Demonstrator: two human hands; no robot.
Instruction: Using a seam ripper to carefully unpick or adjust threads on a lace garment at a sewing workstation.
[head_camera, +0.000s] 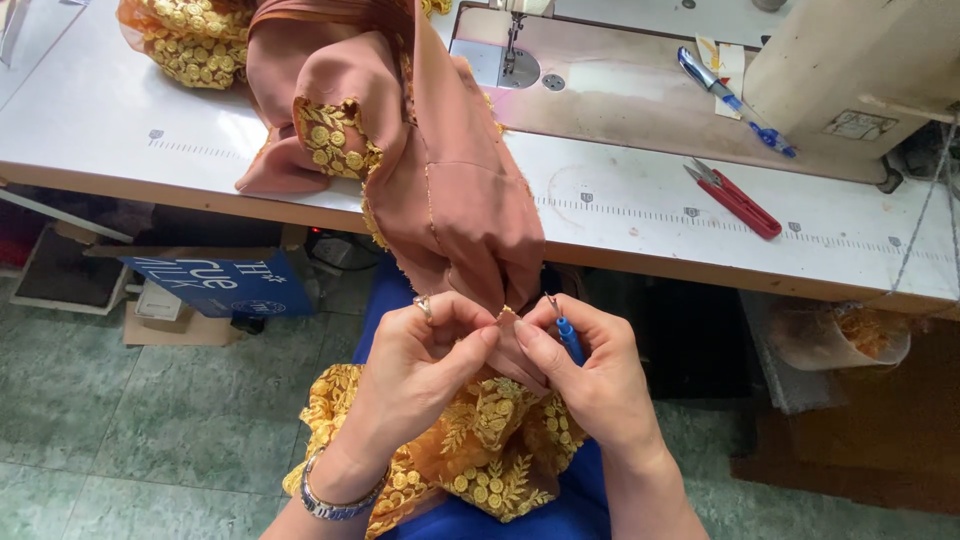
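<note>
A dusty-pink garment (440, 170) with gold embroidered lace trim hangs from the white sewing table (120, 130) down into my lap. My left hand (420, 370), with a ring and a bracelet, pinches the fabric's seam edge between thumb and fingers. My right hand (590, 375) holds a small blue-handled seam ripper (566, 333), its metal tip up against the seam, and also pinches the fabric. Gold embroidered lace (480, 450) bunches over my blue-clad lap beneath both hands.
Red thread snips (735, 198) and a blue pen-like tool (735, 102) lie on the table to the right. The sewing machine's needle area (515, 55) and body (850, 70) stand at the back. A blue-printed cardboard box (215, 285) sits on the green tiled floor.
</note>
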